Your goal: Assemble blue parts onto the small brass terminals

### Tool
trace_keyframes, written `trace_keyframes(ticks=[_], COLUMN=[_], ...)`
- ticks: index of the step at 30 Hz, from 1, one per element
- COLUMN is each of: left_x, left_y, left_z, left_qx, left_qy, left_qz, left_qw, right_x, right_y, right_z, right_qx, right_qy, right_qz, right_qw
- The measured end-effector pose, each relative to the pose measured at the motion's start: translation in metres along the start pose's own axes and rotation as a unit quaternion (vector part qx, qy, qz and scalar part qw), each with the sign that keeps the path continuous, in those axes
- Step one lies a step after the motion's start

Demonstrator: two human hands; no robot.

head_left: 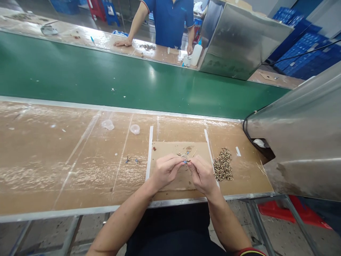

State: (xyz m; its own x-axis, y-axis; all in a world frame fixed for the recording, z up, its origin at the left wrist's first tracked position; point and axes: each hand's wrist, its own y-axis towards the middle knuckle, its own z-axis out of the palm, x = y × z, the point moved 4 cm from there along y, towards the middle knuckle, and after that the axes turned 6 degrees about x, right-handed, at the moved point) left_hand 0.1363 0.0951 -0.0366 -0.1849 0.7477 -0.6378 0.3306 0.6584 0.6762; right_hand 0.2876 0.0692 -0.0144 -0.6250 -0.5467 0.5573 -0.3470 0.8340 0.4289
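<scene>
Over a cardboard sheet (170, 183) taped to the bench, my left hand (166, 170) and my right hand (202, 174) meet fingertip to fingertip. Both are closed in a pinch. A small part with blue and brass-coloured ends (185, 162) shows between them; its exact kind is too small to tell. Just beyond my fingers, a few more small blue and brass parts (188, 152) and a thin stick (194, 153) lie on the cardboard. To the right of my right hand is a heap of small brass-coloured parts (223, 165).
Two small clear plastic pieces (135, 129) and several blue-and-brass parts (137, 161) lie left of the cardboard. A green conveyor belt (106, 78) runs behind the bench. Across it stands a person in a blue shirt (172, 21), near a white bottle (196, 54). A metal housing (306, 142) bounds the right.
</scene>
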Motion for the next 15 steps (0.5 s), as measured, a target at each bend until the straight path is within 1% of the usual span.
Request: trace_keyframes(ticks=[6,11,15], left_x=[-0.002,-0.006,-0.008], left_y=[-0.004,-0.005,-0.007], left_z=[0.001,0.003,0.004], left_qx=[-0.008,-0.021,-0.022], left_qy=[0.003,0.011,0.014], left_qz=[0.053,0.095,0.108], left_qw=[0.999,0.995,0.994], right_x=[0.009,0.013,0.011], right_y=[-0.001,-0.001,-0.004], right_z=[-0.003,-0.006,-0.007], right_qx=[0.023,0.046,0.058], right_qy=[-0.010,0.045,0.059], right_qz=[-0.003,-0.002,0.012], right_qw=[1.000,0.998,0.996])
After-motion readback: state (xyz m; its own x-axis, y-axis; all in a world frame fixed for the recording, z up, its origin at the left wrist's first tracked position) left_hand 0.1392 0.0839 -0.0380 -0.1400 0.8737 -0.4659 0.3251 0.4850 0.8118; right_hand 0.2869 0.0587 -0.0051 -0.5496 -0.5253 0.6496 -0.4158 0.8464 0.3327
